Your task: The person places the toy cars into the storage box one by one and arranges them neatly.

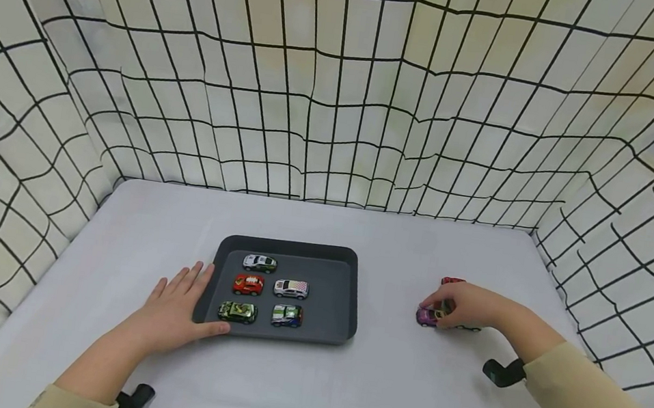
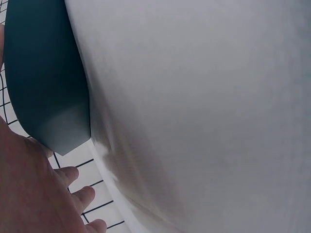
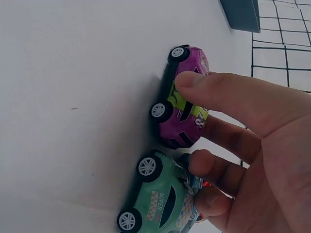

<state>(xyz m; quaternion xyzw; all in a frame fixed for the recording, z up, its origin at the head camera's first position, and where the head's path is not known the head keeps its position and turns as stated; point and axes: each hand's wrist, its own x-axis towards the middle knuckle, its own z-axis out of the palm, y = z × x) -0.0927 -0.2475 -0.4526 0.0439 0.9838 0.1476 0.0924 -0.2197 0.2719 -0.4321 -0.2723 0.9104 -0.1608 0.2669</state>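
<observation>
My left hand point(image 1: 172, 318) lies at the left end of a dark grey tray point(image 1: 330, 294), fingers spread and thumb along its near edge. Between thumb and fingers, my right hand point(image 1: 471, 306) pinches a purple and lime toy car point(image 3: 182, 128) at the right of the table. A green toy car point(image 3: 158, 204) marked SUPER stands beside it, near my curled lower fingers in the right wrist view. Just beyond that hand, a red toy car point(image 1: 452, 280) shows partly. In the left wrist view, the tray's side point(image 2: 46, 73) rises above my fingers.
Inside the tray are a white and green car point(image 1: 260, 263), a red car point(image 1: 248, 284), a white checkered car point(image 1: 291, 289), a camouflage car point(image 1: 237, 312) and a green-white-blue car point(image 1: 287, 316). White cloth point(image 1: 377, 390) covers the table; black-gridded curtains point(image 1: 337, 123) surround it.
</observation>
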